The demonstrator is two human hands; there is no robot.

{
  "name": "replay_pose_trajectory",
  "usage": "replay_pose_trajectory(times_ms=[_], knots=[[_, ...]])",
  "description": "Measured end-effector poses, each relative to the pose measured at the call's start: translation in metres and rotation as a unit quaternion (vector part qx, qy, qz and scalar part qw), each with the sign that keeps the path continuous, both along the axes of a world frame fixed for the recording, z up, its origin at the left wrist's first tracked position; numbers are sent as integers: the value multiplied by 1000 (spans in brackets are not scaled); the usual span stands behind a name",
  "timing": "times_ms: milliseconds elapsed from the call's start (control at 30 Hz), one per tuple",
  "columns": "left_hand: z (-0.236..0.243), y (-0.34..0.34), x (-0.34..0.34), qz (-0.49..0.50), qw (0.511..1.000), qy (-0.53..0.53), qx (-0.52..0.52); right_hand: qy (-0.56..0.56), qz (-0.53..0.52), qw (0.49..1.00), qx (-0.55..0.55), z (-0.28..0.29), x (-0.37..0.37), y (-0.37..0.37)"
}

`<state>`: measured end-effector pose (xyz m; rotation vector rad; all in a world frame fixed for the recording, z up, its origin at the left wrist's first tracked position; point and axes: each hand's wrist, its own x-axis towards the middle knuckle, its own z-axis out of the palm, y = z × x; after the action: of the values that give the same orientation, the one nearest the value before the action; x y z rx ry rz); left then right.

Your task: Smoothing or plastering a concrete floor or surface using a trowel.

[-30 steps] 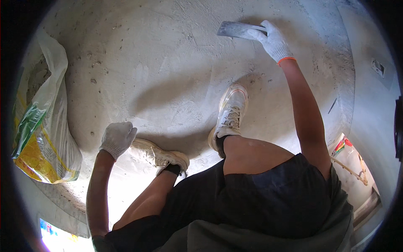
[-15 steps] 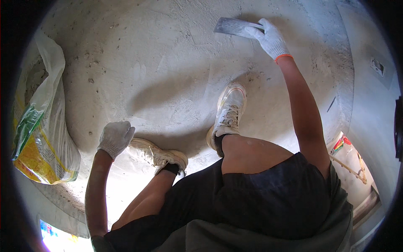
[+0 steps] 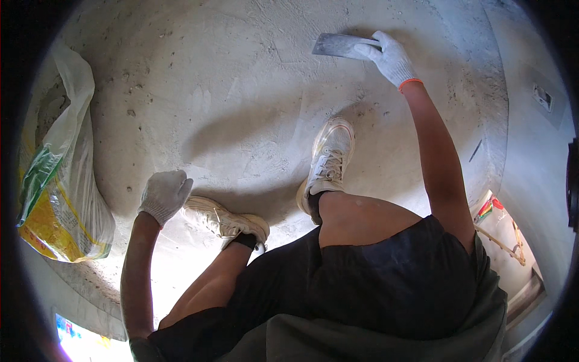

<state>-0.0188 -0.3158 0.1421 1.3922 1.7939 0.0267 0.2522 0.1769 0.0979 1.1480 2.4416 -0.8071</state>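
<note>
I had the right hand grasp the trowel by one end, presumably leaving the rest free; the left hand was clenched.

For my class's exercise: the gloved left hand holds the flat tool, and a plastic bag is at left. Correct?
Not the hand: the head view shows the gloved right hand holding the flat tool; a plastic bag is at left.

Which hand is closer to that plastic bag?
Left. The left hand is a short gap to the right of the plastic bag; the right hand is much farther right and ahead, holding a trowel.
</note>
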Motion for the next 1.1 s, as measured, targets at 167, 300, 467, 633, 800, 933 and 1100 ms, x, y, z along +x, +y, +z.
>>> replay_pose_trajectory(times_ms=[167,300,467,633,800,933,1100], knots=[[2,5,1,4,1000,2,24,27,-15,992,121,-7,14,20],[1,5,2,11,1000,4,8,38,-9,992,116,-9,11,19],[8,5,2,6,1000,7,-2,-21,34,997,66,1,-6,21],[3,5,1,5,1000,-1,-3,13,-2,994,105,-22,-13,49],[6,8,2,11,1000,-2,-21,4,67,995,78,-38,-20,46],[2,4,4,2,1000,4,-22,-21,77,995,54,-20,-42,28],[2,6,1,4,1000,2,-14,88,70,990,90,-9,-48,28]])
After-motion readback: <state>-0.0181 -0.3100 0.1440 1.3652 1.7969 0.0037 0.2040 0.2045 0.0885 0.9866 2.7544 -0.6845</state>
